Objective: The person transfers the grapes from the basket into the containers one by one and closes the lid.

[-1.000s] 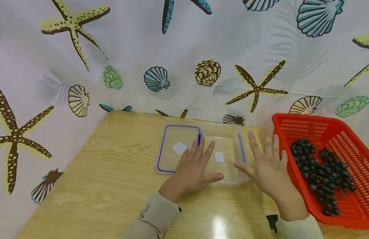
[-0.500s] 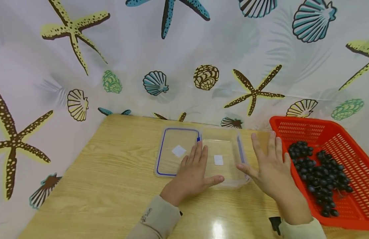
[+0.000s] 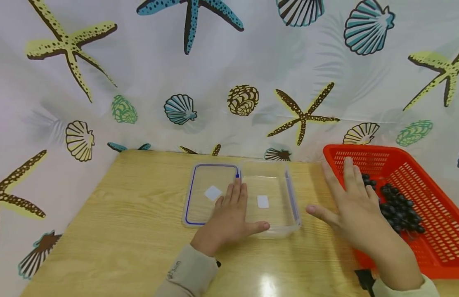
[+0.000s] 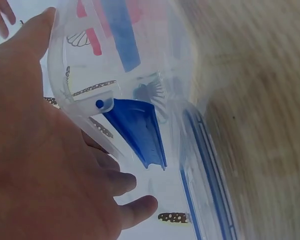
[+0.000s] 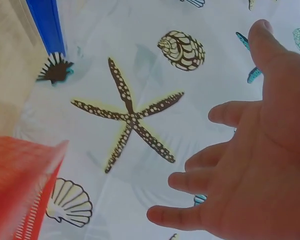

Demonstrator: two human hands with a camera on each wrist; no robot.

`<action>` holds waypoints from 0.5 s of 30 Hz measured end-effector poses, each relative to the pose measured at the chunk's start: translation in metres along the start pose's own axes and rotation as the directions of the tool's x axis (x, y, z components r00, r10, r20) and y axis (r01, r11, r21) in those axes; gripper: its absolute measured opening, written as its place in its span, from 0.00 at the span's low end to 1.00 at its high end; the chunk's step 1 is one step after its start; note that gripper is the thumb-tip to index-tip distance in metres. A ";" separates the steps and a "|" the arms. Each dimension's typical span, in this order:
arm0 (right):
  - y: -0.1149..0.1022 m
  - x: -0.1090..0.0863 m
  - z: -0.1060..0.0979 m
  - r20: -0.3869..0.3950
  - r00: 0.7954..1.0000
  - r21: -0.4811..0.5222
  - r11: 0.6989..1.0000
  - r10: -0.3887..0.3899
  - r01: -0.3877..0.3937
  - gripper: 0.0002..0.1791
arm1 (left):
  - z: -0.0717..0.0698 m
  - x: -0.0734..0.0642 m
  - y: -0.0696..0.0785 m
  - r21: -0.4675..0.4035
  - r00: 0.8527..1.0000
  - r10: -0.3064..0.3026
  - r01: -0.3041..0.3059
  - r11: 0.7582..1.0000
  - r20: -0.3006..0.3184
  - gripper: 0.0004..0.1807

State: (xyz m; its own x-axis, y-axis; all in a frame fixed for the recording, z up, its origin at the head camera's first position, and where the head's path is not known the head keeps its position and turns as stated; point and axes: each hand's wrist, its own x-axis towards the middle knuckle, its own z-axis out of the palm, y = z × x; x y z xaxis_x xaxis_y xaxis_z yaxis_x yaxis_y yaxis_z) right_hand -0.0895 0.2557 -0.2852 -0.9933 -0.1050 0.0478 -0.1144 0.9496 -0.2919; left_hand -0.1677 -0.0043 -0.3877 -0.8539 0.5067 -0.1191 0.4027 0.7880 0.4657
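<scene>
An uncovered clear plastic food container [image 3: 266, 181] stands on the table, a white label on its base. On its left lies a clear lid [image 3: 199, 194] with a blue seal. My left hand [image 3: 227, 218] is over the place where the two meet, fingers extended and thumb apart. In the left wrist view the container's blue clip [image 4: 135, 127] hangs near those fingers; whether they touch the rim is unclear. My right hand [image 3: 357, 214], fingers spread and holding nothing, hovers at the left side of a red basket [image 3: 434, 173]. Dark grapes [image 3: 400, 210] lie inside, partly hidden by that hand.
A wooden table [image 3: 140, 214] carries everything. Behind it hangs a white cloth [image 3: 211, 70] printed with starfish and shells. Something black [image 3: 364, 278] shows beside the right sleeve.
My right hand has moved right, from beside the container to the basket's edge. The left hand stays by the container and lid. The head view has shifted slightly.
</scene>
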 end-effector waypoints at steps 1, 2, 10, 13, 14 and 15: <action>0.001 0.000 -0.004 0.005 1.000 0.003 1.000 -0.002 0.002 0.57 | 0.000 0.001 -0.001 -0.002 1.000 0.001 -0.001 1.000 0.001 0.66; 0.003 0.000 -0.009 0.011 1.000 0.006 1.000 -0.005 0.004 0.57 | 0.000 0.002 -0.003 -0.004 1.000 0.005 -0.005 1.000 0.000 0.66; 0.036 0.019 -0.031 0.047 0.999 -0.013 1.000 -0.026 0.026 0.56 | 0.006 0.002 -0.007 -0.058 1.000 0.019 -0.019 0.998 0.007 0.66; 0.052 0.033 -0.035 0.074 0.997 0.012 1.000 -0.011 0.010 0.53 | 0.006 0.002 -0.008 -0.064 1.000 0.024 -0.023 0.998 0.004 0.66; 0.058 0.037 -0.036 0.087 0.996 0.029 1.000 -0.002 -0.001 0.51 | 0.006 0.002 -0.009 -0.066 1.000 0.026 -0.026 0.998 0.003 0.66; 0.063 0.042 -0.037 0.099 0.995 0.039 0.999 0.008 -0.012 0.50 | 0.006 0.002 -0.009 -0.064 1.000 0.030 -0.030 0.997 0.000 0.65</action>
State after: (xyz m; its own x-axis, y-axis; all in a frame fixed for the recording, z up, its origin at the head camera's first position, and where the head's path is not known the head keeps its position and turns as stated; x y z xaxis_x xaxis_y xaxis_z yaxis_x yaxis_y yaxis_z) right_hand -0.1377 0.3225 -0.2663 -0.9908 -0.1260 -0.0493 -0.1030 0.9385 -0.3295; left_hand -0.1713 -0.0084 -0.3976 -0.8414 0.5300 -0.1054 0.4057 0.7485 0.5245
